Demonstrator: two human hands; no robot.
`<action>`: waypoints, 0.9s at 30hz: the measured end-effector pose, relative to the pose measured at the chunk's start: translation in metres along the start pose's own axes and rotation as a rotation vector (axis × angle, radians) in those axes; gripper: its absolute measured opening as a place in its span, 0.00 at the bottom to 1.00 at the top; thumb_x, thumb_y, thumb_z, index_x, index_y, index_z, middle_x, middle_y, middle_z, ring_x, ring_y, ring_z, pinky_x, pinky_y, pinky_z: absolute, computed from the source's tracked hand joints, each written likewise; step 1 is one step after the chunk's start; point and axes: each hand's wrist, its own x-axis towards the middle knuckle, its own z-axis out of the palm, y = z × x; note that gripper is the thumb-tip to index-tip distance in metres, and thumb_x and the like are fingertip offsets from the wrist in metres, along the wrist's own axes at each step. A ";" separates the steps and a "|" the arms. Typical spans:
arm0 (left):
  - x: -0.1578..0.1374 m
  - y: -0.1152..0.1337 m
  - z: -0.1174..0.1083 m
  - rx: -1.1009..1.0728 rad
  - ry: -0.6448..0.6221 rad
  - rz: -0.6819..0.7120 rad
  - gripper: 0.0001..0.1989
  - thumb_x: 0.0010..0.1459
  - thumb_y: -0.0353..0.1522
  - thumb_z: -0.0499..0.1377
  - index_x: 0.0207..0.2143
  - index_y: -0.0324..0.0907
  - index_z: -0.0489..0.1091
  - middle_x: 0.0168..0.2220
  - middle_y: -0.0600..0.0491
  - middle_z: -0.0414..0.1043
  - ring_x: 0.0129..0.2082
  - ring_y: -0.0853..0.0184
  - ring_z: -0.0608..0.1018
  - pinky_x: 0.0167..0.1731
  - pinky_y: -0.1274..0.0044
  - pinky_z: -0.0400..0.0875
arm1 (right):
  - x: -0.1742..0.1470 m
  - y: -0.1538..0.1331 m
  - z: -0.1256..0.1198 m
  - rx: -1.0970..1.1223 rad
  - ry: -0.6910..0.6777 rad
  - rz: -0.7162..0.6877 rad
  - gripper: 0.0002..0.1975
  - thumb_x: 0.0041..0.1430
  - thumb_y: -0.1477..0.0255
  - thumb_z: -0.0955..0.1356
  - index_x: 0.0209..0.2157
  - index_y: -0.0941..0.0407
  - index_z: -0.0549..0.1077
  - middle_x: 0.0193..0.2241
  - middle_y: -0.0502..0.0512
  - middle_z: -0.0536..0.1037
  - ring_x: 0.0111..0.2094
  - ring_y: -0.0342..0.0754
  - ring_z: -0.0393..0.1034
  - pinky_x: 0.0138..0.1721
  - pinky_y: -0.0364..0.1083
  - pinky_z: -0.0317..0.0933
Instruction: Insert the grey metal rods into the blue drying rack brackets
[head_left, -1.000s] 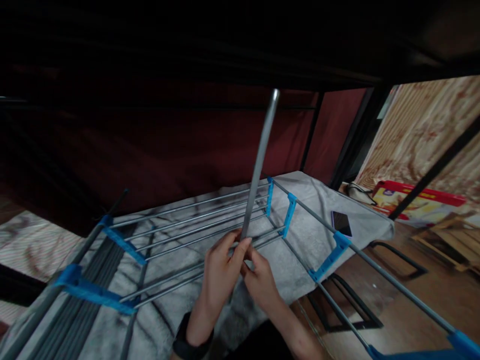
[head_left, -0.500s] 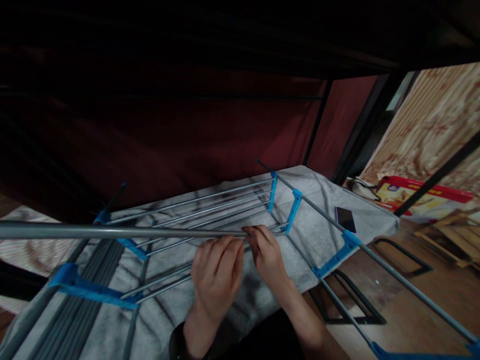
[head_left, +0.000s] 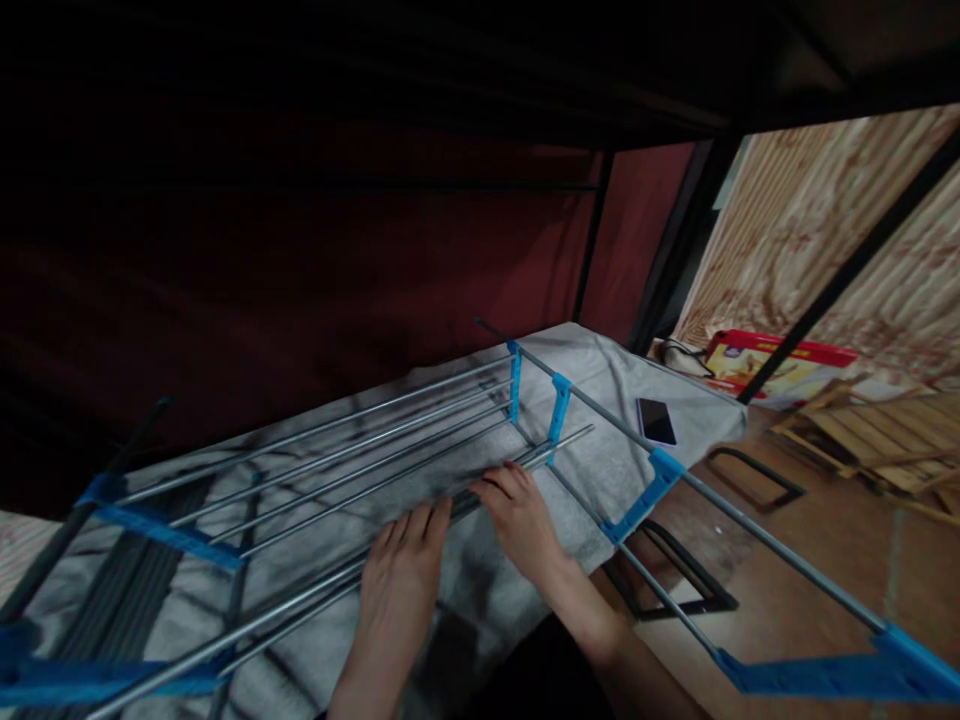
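Note:
A grey metal tube [head_left: 289, 605] runs slantwise across the frame, low over the other bars. My left hand [head_left: 405, 570] is closed over its middle, knuckles up. Just to the right, my right hand [head_left: 514, 510] holds the same tube with bent fingers; its far end pokes out near a blue bracket [head_left: 559, 405]. The tube's near end lies over the blue bracket [head_left: 112, 680] at lower left. All this belongs to a rack of thin metal bars [head_left: 352, 435] joined by blue plastic brackets, lying on a grey blanket [head_left: 585, 365]. My fingertips are partly hidden.
More grey tubes [head_left: 124, 590] lie bundled at left. A phone [head_left: 656, 421] rests on the blanket beyond the rack's side pole [head_left: 780, 535]. Black metal loops [head_left: 720, 590], a slatted wooden piece [head_left: 892, 430] and a red-yellow box [head_left: 780, 365] are at right. A dark bed frame [head_left: 596, 235] surrounds the blanket.
The tube has come down from a raised, level position to a slant along the rack, its left end lowered toward the near bracket. Both hands moved with it; the view shifted slightly right.

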 end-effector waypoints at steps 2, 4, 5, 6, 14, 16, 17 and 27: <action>-0.009 -0.003 0.011 -0.033 -0.040 -0.024 0.17 0.67 0.25 0.50 0.52 0.40 0.73 0.39 0.49 0.78 0.33 0.61 0.80 0.36 0.69 0.72 | -0.008 0.002 0.000 0.024 0.043 0.014 0.21 0.64 0.82 0.62 0.53 0.49 0.73 0.48 0.56 0.76 0.52 0.52 0.69 0.64 0.61 0.57; -0.020 -0.007 0.020 -0.085 -0.048 -0.046 0.17 0.68 0.28 0.49 0.53 0.41 0.72 0.40 0.49 0.79 0.34 0.62 0.81 0.35 0.70 0.74 | -0.019 0.007 -0.001 0.065 0.129 0.102 0.21 0.65 0.80 0.62 0.56 0.49 0.71 0.55 0.59 0.72 0.59 0.53 0.65 0.65 0.63 0.55; -0.026 -0.009 0.025 -0.110 -0.044 -0.061 0.17 0.69 0.29 0.48 0.52 0.41 0.73 0.41 0.49 0.79 0.34 0.62 0.81 0.36 0.70 0.74 | -0.025 0.012 -0.002 0.095 0.188 0.173 0.21 0.65 0.78 0.63 0.57 0.49 0.69 0.57 0.60 0.69 0.61 0.54 0.62 0.65 0.63 0.55; -0.031 -0.011 0.029 -0.130 -0.038 -0.080 0.17 0.69 0.30 0.47 0.52 0.41 0.73 0.41 0.48 0.80 0.35 0.62 0.82 0.36 0.71 0.75 | -0.032 0.018 -0.003 0.133 0.257 0.259 0.20 0.65 0.76 0.63 0.57 0.50 0.69 0.59 0.61 0.67 0.63 0.55 0.60 0.64 0.63 0.56; -0.065 -0.013 0.043 -0.279 -0.069 -0.205 0.18 0.69 0.32 0.47 0.53 0.44 0.73 0.44 0.50 0.81 0.38 0.63 0.83 0.37 0.73 0.79 | -0.045 0.050 -0.012 1.221 0.405 0.984 0.15 0.53 0.63 0.73 0.42 0.52 0.74 0.43 0.55 0.79 0.47 0.52 0.75 0.55 0.56 0.67; -0.069 -0.012 0.041 -0.347 -0.077 -0.204 0.17 0.69 0.35 0.49 0.55 0.47 0.72 0.47 0.52 0.81 0.41 0.64 0.84 0.38 0.74 0.80 | -0.037 0.045 -0.015 1.453 0.328 1.002 0.15 0.52 0.64 0.75 0.40 0.53 0.75 0.42 0.55 0.81 0.44 0.51 0.77 0.53 0.54 0.69; -0.070 -0.012 0.040 -0.379 -0.088 -0.202 0.17 0.69 0.36 0.50 0.55 0.48 0.72 0.48 0.53 0.80 0.42 0.64 0.84 0.39 0.75 0.80 | -0.033 0.042 -0.016 1.500 0.310 1.005 0.15 0.51 0.64 0.76 0.40 0.53 0.76 0.41 0.55 0.81 0.43 0.51 0.77 0.51 0.53 0.70; -0.064 -0.002 0.036 -0.525 -0.013 -0.243 0.16 0.69 0.39 0.51 0.53 0.49 0.73 0.48 0.53 0.81 0.44 0.65 0.83 0.43 0.75 0.80 | -0.005 0.031 -0.019 1.443 0.298 0.975 0.17 0.51 0.57 0.78 0.34 0.53 0.74 0.31 0.51 0.80 0.33 0.46 0.76 0.38 0.46 0.71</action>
